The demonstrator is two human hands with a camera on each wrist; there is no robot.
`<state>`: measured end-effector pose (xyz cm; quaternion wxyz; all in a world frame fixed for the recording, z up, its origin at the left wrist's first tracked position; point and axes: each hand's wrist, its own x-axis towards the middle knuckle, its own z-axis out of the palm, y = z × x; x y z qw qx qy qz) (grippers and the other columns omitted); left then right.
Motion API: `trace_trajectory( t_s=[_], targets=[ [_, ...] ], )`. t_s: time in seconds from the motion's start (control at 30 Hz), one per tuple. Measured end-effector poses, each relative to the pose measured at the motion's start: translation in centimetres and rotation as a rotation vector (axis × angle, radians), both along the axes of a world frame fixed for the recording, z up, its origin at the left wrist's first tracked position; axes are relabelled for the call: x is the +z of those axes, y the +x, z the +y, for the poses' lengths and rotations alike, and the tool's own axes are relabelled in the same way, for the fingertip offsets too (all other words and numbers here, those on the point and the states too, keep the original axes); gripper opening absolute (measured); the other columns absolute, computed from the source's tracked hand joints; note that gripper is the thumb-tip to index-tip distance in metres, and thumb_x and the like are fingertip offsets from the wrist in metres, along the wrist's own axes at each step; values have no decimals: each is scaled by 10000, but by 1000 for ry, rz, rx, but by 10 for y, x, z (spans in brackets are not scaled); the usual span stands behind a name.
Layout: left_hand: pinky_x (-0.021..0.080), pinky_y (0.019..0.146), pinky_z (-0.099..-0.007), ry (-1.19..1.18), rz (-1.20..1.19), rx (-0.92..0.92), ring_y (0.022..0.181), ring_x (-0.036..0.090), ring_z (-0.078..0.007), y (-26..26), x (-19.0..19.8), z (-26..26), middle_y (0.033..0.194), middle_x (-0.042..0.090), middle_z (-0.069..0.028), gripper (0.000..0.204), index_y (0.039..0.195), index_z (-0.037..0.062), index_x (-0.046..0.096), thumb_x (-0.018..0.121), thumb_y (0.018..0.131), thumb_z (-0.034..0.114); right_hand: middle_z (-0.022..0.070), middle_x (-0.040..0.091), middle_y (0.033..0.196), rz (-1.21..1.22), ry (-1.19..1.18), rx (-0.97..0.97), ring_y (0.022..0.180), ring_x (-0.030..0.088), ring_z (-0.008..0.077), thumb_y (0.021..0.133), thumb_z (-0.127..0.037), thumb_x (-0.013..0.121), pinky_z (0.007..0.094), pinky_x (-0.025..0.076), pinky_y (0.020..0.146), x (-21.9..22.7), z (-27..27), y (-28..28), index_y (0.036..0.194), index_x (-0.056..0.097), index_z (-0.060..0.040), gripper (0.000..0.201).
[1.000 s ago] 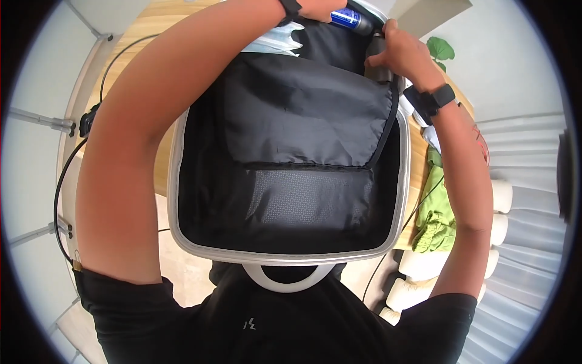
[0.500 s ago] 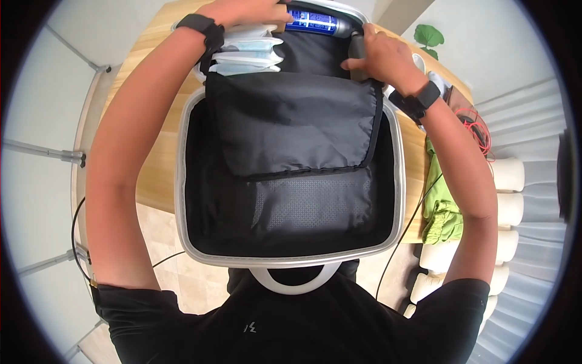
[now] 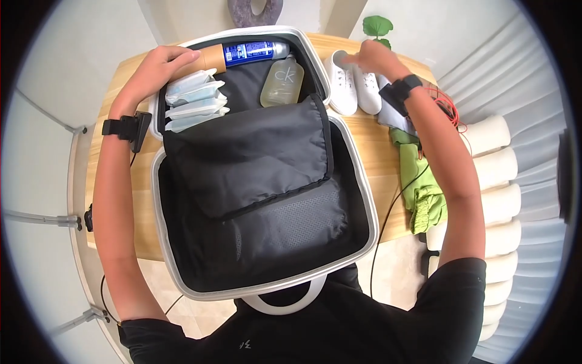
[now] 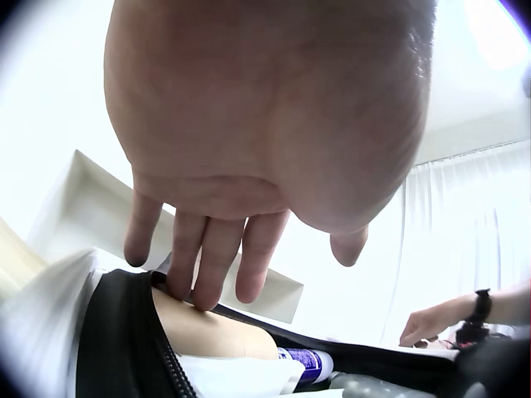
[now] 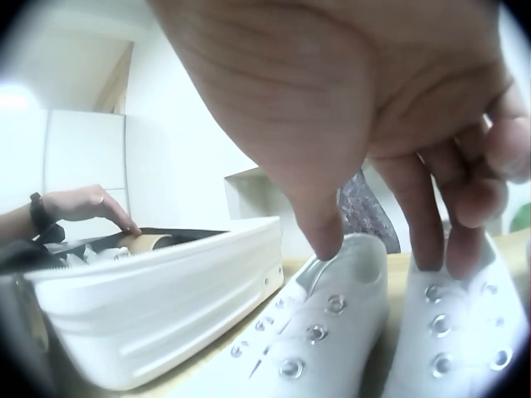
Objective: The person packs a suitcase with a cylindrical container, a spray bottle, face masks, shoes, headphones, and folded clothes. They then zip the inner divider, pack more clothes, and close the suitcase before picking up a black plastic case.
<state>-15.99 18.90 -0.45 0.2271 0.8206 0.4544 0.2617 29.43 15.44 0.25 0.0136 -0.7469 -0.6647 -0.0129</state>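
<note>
My left hand (image 3: 156, 71) rests its fingertips on a tan cylinder (image 3: 211, 58) along the suitcase lid's far side; in the left wrist view the fingers of that hand (image 4: 249, 149) hang fairly straight over the tan cylinder (image 4: 211, 330). Beside the lid, my right hand (image 3: 379, 59) is over the heel ends of two white shoes (image 3: 343, 91). In the right wrist view, the thumb and fingers of this hand (image 5: 365, 124) are spread at the openings of the left shoe (image 5: 332, 319) and the right shoe (image 5: 456, 332); firm contact is unclear.
The open suitcase (image 3: 267, 290) holds white packets (image 3: 197, 100), a blue tube (image 3: 248, 53), a clear bottle (image 3: 282, 84) and a black fabric flap (image 3: 248, 158). Green cloth (image 3: 421, 188) and red cable (image 3: 447, 106) lie right of it, a purple neck pillow (image 3: 255, 13) beyond.
The right hand has let go of the bottle, which lies in the lid, and moved right to the shoes. The left hand has shifted left along the tan cylinder. The suitcase appears lower in view.
</note>
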Motion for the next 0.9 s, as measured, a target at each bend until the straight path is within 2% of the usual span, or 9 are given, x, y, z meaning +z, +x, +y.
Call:
trace_trajectory(
  t_s=[0.03, 0.1, 0.23, 0.3, 0.43, 0.53, 0.67, 0.83, 0.9],
  targets=[
    [500, 881, -332, -6, 25, 1, 930, 666, -193, 1, 2, -1, 1005, 757, -140, 486, 1141, -64, 722, 656, 982, 391, 220, 749, 1029, -5, -113, 4, 990, 718, 393, 834, -510, 710, 452, 562, 843, -3, 0, -6, 1046, 745, 36, 586],
    [498, 916, -325, -17, 61, 11, 968, 677, -192, 5, 9, -8, 1050, 764, -144, 453, 1151, -68, 721, 673, 978, 349, 223, 748, 1029, -25, -103, 17, 990, 717, 394, 836, -498, 705, 453, 562, 848, -15, 6, -9, 1048, 746, 33, 573],
    [516, 732, -336, 91, 298, -196, 778, 663, -186, 80, 25, -49, 863, 731, -120, 433, 1064, -50, 716, 721, 935, 364, 235, 745, 1016, -52, -30, 34, 971, 722, 396, 842, -377, 699, 455, 567, 831, -27, 12, -4, 1031, 749, 24, 445],
    [489, 668, -346, -98, 224, -356, 720, 613, -186, 103, 8, -45, 790, 673, -104, 468, 1100, -22, 693, 701, 955, 423, 232, 746, 994, -50, 23, 29, 949, 725, 397, 837, -332, 709, 458, 571, 807, -22, 8, -12, 1001, 747, 20, 390],
    [479, 612, -310, -321, 221, -354, 714, 608, -148, 129, -17, -31, 795, 612, -47, 576, 971, 45, 617, 579, 976, 619, 207, 720, 831, -39, 514, 261, 810, 717, 404, 855, -380, 761, 493, 568, 707, -8, -16, -58, 862, 714, -8, 375],
    [498, 551, -280, -609, 119, -279, 665, 628, -137, 136, -23, -13, 735, 576, -27, 663, 885, 86, 564, 513, 950, 744, 233, 742, 995, 89, 178, 235, 948, 722, 396, 860, -415, 730, 474, 574, 828, 5, -26, -93, 944, 752, 13, 437],
    [538, 627, -305, -961, -93, -131, 670, 662, -173, 138, -12, -23, 726, 607, -58, 725, 829, 103, 539, 413, 947, 807, 223, 747, 1008, 286, 95, 170, 1022, 718, 375, 903, -449, 701, 453, 572, 858, -17, -15, -103, 986, 759, 14, 474],
    [519, 635, -296, -1091, -70, -150, 676, 657, -167, 152, -14, -15, 705, 613, -57, 786, 799, 110, 547, 335, 931, 855, 142, 693, 621, 439, 153, 214, 485, 685, 281, 947, -380, 645, 375, 581, 586, -18, -24, -92, 761, 711, 33, 458],
    [512, 627, -291, -1049, -19, -131, 677, 655, -162, 159, -14, -16, 706, 619, -58, 804, 789, 111, 550, 314, 925, 868, 152, 687, 612, 472, 114, 192, 501, 692, 282, 949, -369, 636, 375, 581, 592, -14, -28, -89, 746, 705, 35, 457]
  ],
)
